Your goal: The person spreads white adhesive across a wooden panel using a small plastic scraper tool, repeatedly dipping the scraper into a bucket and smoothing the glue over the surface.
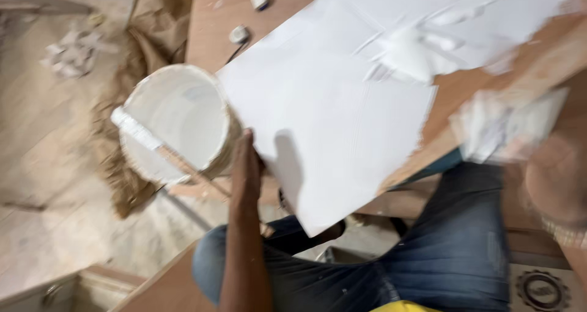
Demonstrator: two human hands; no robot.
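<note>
A large board (342, 122), mostly coated white with bare brown wood at its right side, lies tilted across my lap. My left hand (246, 168) grips its near left edge, thumb on top, right beside a white paint bucket (183, 113). A paint-smeared stick (156, 144) rests across the bucket's rim. My right hand (553, 180) is blurred at the right edge and holds a wide flat blade (510, 125) smeared with white over the board's bare wood. A thick ridge of wet white paste (409, 49) sits near the board's far end.
Crumpled brown paper (122, 165) lies under and behind the bucket on a dusty floor. Two small round caps (238, 35) lie on the wood beyond the board. My knees in blue jeans (452, 251) are under the board. A wooden panel edge (153, 287) runs at bottom left.
</note>
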